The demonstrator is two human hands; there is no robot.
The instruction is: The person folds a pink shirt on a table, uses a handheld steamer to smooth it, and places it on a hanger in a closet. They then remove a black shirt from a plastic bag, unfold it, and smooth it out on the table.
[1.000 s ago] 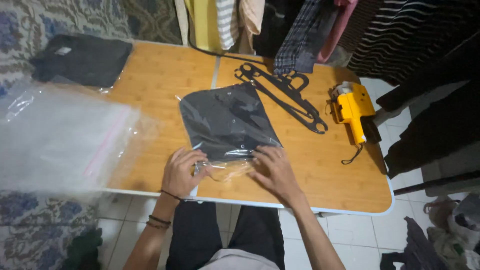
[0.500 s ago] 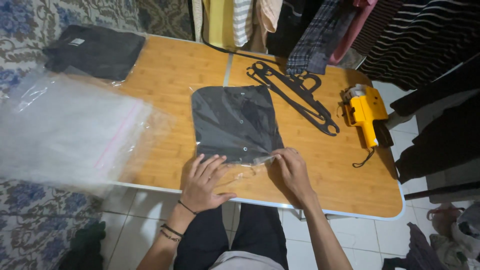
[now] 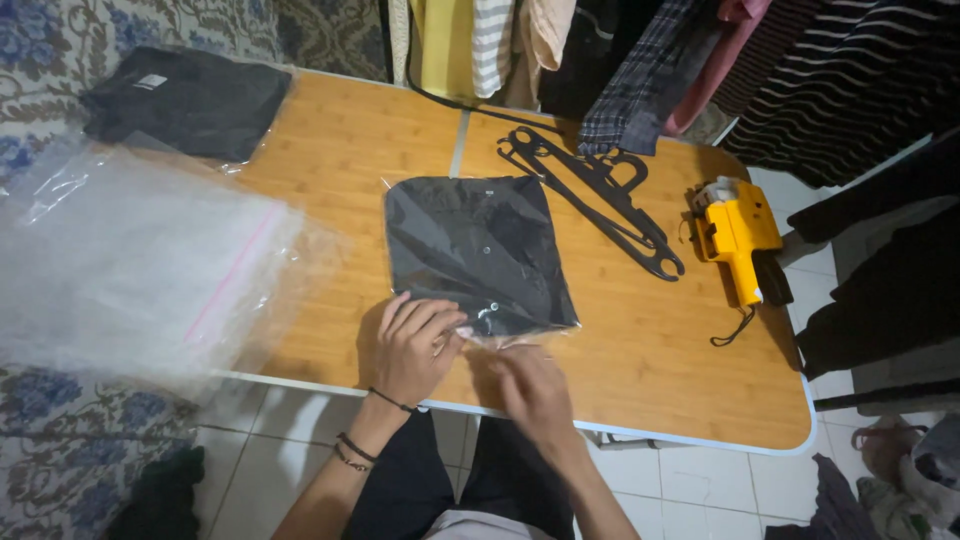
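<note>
Here the bagged black garment lies just beyond both hands — left hand, right hand.

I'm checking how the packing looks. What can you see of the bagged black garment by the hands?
The folded black garment lies flat on the wooden table, inside a clear plastic bag, small buttons showing. The bag's open end faces the person; the left hand presses it while the right hand works the flap.

wooden table | bagged black garment | hangers | yellow tool | clear bags
</note>
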